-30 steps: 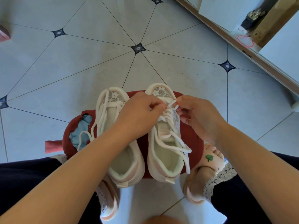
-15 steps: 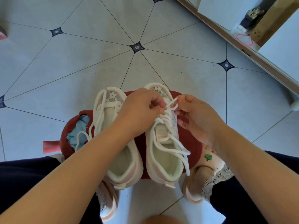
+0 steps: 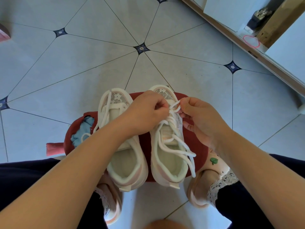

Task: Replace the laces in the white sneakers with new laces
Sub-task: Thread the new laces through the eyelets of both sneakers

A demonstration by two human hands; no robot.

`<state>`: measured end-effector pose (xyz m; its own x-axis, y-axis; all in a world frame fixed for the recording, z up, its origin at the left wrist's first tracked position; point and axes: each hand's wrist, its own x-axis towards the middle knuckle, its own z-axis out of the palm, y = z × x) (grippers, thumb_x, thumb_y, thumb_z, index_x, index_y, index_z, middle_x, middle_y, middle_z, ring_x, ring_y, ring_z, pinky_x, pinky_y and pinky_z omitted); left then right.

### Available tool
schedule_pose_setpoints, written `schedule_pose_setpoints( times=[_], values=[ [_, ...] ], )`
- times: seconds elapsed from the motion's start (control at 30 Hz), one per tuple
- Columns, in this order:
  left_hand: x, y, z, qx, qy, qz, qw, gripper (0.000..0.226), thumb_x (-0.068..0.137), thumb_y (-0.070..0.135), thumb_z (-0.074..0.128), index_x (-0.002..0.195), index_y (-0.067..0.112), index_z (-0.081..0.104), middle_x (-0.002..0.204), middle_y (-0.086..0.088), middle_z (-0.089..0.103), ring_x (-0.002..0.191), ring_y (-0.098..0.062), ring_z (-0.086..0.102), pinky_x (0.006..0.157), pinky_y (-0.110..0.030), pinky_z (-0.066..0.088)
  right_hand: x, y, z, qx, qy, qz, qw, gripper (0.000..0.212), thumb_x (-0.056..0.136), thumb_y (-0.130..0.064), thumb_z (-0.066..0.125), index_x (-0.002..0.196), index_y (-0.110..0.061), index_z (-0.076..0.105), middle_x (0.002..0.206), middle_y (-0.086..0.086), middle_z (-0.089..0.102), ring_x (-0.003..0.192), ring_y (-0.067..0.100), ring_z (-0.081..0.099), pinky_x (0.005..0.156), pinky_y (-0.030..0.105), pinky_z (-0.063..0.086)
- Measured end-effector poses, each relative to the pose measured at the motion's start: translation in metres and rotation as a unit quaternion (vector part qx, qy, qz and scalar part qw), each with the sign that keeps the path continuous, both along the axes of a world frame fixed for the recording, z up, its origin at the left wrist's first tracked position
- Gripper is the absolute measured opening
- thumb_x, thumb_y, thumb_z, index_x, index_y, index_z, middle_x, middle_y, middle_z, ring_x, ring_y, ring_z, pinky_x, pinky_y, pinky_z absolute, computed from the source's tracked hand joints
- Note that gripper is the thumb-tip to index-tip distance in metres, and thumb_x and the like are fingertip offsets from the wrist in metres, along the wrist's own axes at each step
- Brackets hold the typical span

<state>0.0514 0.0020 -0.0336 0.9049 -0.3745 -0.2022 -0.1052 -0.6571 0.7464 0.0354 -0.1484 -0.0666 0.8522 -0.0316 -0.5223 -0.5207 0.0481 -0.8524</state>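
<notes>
Two white sneakers with pink trim stand side by side on a dark red stool [image 3: 196, 146], toes pointing away from me. On the right sneaker [image 3: 168, 161] a white lace [image 3: 175, 142] crosses the eyelets, its loose ends trailing over the heel side. My left hand [image 3: 145, 111] pinches this lace near the toe-end eyelets. Opposite it, my right hand [image 3: 199, 116] pinches the same lace. The left sneaker [image 3: 127, 164] has no lace across its tongue; a loose white lace [image 3: 100, 123] hangs along its left side.
A torn patch on the stool shows blue padding [image 3: 82, 131]. My feet in pink slippers [image 3: 212, 177] flank the stool on a grey tiled floor [image 3: 165, 66]. A wooden threshold [image 3: 247, 52] with boxes behind it runs along the upper right.
Both hands have drawn closer together over the toe-end eyelets of the right sneaker, working the lace. The sneakers and stool stay in place.
</notes>
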Motion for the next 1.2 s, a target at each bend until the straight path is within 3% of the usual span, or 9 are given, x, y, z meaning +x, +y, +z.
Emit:
schedule_pose_setpoints(
  times=[0.1,0.23,0.4,0.53,0.67,0.83,0.97,1.07,1.2],
  values=[
    [0.0,0.003,-0.003,-0.03,0.027,0.013,0.999,0.019,0.086,0.008,0.057,0.071,0.019,0.057,0.074,0.013,0.05,0.061,-0.002,0.047,0.063,-0.013,0.039,0.0,0.0,0.0,-0.004,-0.002,0.01,1.0,0.022,0.095,-0.023,0.051,0.075,-0.019,0.061,0.073,-0.003,0.053,0.073,0.011,0.043,0.074,0.028,0.035],
    [0.001,0.003,-0.01,0.03,-0.057,0.026,0.998,0.017,0.085,0.008,0.059,0.073,0.02,0.055,0.072,0.015,0.049,0.064,-0.001,0.046,0.063,-0.005,0.033,-0.001,0.0,0.001,0.009,-0.009,0.025,1.0,0.018,0.094,-0.019,0.052,0.078,-0.02,0.06,0.069,-0.008,0.055,0.071,0.009,0.043,0.07,0.026,0.034],
    [-0.004,-0.001,-0.018,0.051,-0.127,0.01,0.991,0.012,0.084,0.0,0.051,0.077,0.009,0.056,0.075,-0.003,0.058,0.073,-0.019,0.049,0.064,-0.024,0.034,-0.001,0.001,0.003,0.002,-0.02,0.038,0.999,0.013,0.093,-0.019,0.054,0.082,-0.016,0.06,0.075,-0.005,0.061,0.066,0.006,0.053,0.063,0.018,0.043],
    [-0.001,-0.001,-0.016,0.035,-0.077,0.03,0.996,0.029,0.089,0.004,0.047,0.069,0.025,0.043,0.068,0.011,0.048,0.067,-0.008,0.045,0.058,-0.017,0.034,-0.001,0.003,0.001,-0.016,-0.026,0.038,0.999,0.013,0.092,-0.019,0.056,0.081,-0.015,0.062,0.077,-0.004,0.063,0.068,0.005,0.056,0.066,0.02,0.045],
    [0.002,-0.002,-0.001,-0.087,-0.024,0.081,0.993,0.03,0.088,0.004,0.05,0.07,0.027,0.046,0.065,0.012,0.051,0.056,0.003,0.045,0.057,-0.008,0.036,-0.001,0.003,0.0,-0.022,-0.028,0.027,0.999,0.013,0.092,-0.018,0.056,0.082,-0.013,0.062,0.08,-0.002,0.065,0.072,0.008,0.057,0.068,0.021,0.045],
    [0.008,0.014,0.0,-0.049,-0.052,0.109,0.991,0.022,0.086,0.008,0.056,0.077,0.027,0.054,0.07,0.013,0.053,0.064,-0.004,0.051,0.07,-0.021,0.044,-0.002,0.003,0.0,-0.02,-0.018,0.021,0.999,0.016,0.092,-0.02,0.056,0.078,-0.016,0.062,0.077,-0.005,0.065,0.071,0.006,0.057,0.068,0.022,0.044],
    [0.0,0.011,-0.006,0.043,-0.024,0.031,0.998,0.01,0.084,0.016,0.062,0.079,0.024,0.061,0.079,0.013,0.057,0.074,-0.007,0.054,0.072,-0.013,0.042,-0.001,0.006,0.0,-0.063,-0.054,0.011,0.996,0.01,0.09,-0.016,0.059,0.081,-0.017,0.063,0.083,-0.001,0.065,0.075,0.009,0.058,0.07,0.023,0.045],
    [0.0,0.012,-0.003,0.002,0.029,0.055,0.998,0.006,0.084,0.01,0.063,0.084,0.015,0.066,0.082,0.0,0.068,0.076,-0.019,0.066,0.08,-0.031,0.054,0.0,0.008,-0.002,-0.105,-0.075,0.002,0.992,0.011,0.089,-0.016,0.06,0.079,-0.019,0.063,0.082,-0.001,0.066,0.074,0.009,0.058,0.067,0.022,0.044],
    [-0.002,0.011,-0.005,-0.053,0.09,0.123,0.987,0.012,0.081,0.0,0.065,0.078,0.011,0.063,0.07,-0.003,0.065,0.063,-0.019,0.066,0.067,-0.029,0.059,-0.001,0.007,-0.003,-0.079,-0.062,-0.002,0.995,0.009,0.09,-0.016,0.058,0.084,-0.016,0.064,0.084,0.0,0.066,0.073,0.009,0.06,0.066,0.022,0.045]
  ],
)
